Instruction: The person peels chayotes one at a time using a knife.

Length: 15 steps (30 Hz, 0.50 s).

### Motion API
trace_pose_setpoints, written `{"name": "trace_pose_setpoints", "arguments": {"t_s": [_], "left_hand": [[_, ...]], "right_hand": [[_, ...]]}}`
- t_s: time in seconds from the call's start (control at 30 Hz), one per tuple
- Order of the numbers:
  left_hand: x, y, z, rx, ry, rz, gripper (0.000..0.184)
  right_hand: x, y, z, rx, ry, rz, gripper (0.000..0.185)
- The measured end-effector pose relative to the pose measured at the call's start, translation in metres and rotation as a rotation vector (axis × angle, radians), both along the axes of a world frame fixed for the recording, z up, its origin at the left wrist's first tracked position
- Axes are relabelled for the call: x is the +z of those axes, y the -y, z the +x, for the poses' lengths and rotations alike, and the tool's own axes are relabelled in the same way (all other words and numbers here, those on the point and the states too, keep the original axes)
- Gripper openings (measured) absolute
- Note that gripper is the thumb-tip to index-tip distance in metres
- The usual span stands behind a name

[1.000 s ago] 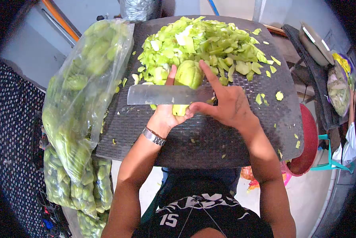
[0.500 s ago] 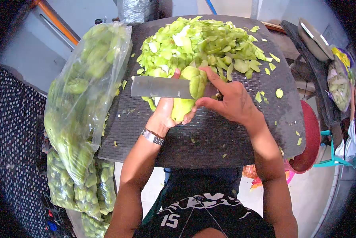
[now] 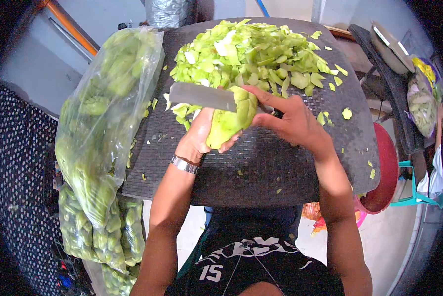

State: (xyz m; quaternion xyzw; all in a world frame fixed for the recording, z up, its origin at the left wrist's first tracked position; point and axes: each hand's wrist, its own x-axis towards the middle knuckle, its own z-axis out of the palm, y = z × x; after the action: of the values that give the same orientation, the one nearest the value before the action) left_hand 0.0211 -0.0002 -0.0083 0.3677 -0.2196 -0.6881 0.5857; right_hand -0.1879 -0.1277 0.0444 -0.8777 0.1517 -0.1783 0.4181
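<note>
My left hand (image 3: 197, 134), with a metal watch on its wrist, is wrapped around a light green chayote (image 3: 222, 129) above the dark woven tabletop (image 3: 241, 182). My right hand (image 3: 300, 121) grips the handle of a wide-bladed knife (image 3: 201, 95), the handle mostly hidden by the fingers. The blade points left and lies across the upper part of the chayote. A thick green piece of chayote stands over the blade near my right fingertips; whether it is cut free I cannot tell. Behind both hands rises a heap of green peelings (image 3: 261, 56).
A long clear plastic bag of chayotes (image 3: 108, 103) leans along the table's left edge. More filled bags (image 3: 93, 227) stand below it. Loose peel scraps (image 3: 347, 114) lie on the right side. A red basin (image 3: 379, 172) sits beyond the right edge.
The knife's blade has tilted, its tip end rising and shifting slightly right. The chayote and my left hand have moved a little left. My right hand has turned slightly around the handle.
</note>
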Motion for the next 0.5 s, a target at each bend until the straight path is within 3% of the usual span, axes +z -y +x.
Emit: {"name": "trace_pose_setpoints", "arguments": {"t_s": [0.1, 0.23, 0.33, 0.5], "left_hand": [[-0.003, -0.005, -0.010, -0.079, 0.267, 0.004, 0.074], [0.000, -0.002, -0.025, -0.002, 0.331, -0.012, 0.070], [-0.010, 0.003, -0.011, 0.142, 0.230, -0.100, 0.066], [-0.012, 0.013, 0.000, 0.408, 0.054, -0.246, 0.056]], "right_hand": [[-0.028, 0.014, 0.013, -0.036, 0.084, 0.243, 0.052], [-0.035, 0.022, 0.012, -0.093, -0.071, 0.494, 0.056], [-0.018, 0.020, 0.007, -0.245, -0.138, 0.561, 0.058], [-0.010, 0.019, 0.004, -0.142, -0.174, 0.680, 0.059]]}}
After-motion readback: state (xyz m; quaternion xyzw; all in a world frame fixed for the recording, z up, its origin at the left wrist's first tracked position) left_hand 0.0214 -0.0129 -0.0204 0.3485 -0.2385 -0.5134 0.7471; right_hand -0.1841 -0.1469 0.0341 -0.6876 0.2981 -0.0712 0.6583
